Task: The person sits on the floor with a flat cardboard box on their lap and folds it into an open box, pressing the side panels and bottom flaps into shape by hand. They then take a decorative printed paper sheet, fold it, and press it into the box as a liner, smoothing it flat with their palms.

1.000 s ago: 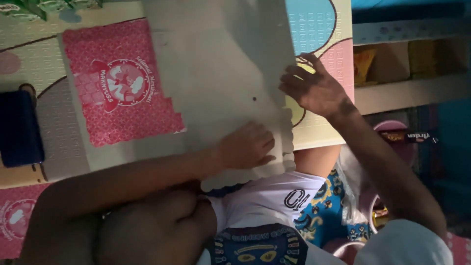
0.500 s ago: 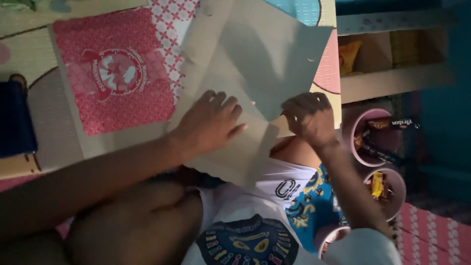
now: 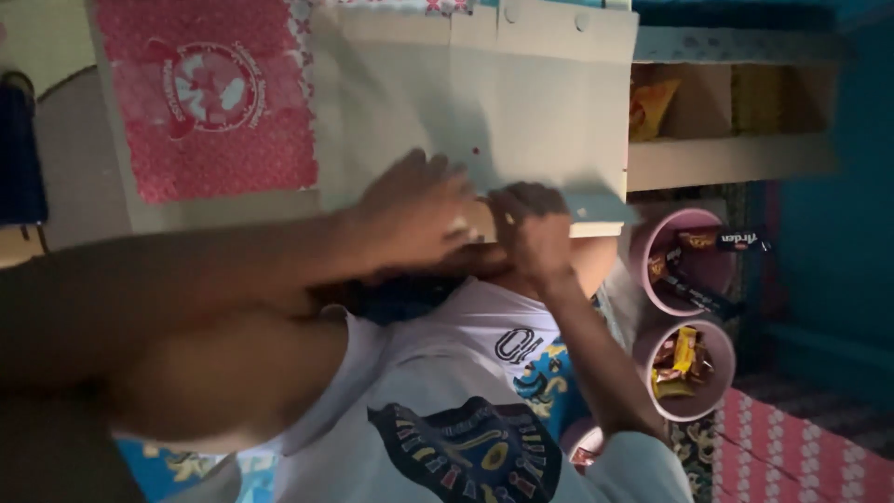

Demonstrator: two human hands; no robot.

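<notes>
A large pale grey cardboard sheet (image 3: 521, 102) lies flat in front of me, with fold lines and small round holes near its far edge. My left hand (image 3: 414, 210) presses down on its near edge, fingers spread. My right hand (image 3: 531, 228) sits right beside it, fingers curled over the same near edge, pinching the board where a flap (image 3: 596, 207) sticks out to the right. My knee and white patterned shirt fill the lower part of the view.
A red printed flattened box panel (image 3: 209, 98) lies left of the sheet. A dark blue object (image 3: 19, 154) is at the far left. Two pink bowls (image 3: 712, 265) of wrapped snacks stand at the right, under a shelf (image 3: 736, 154) holding packets.
Both hands have drawn together at the sheet's near edge. The right hand came in from the sheet's right side, and the sheet now lies flatter and squarer in front of me.
</notes>
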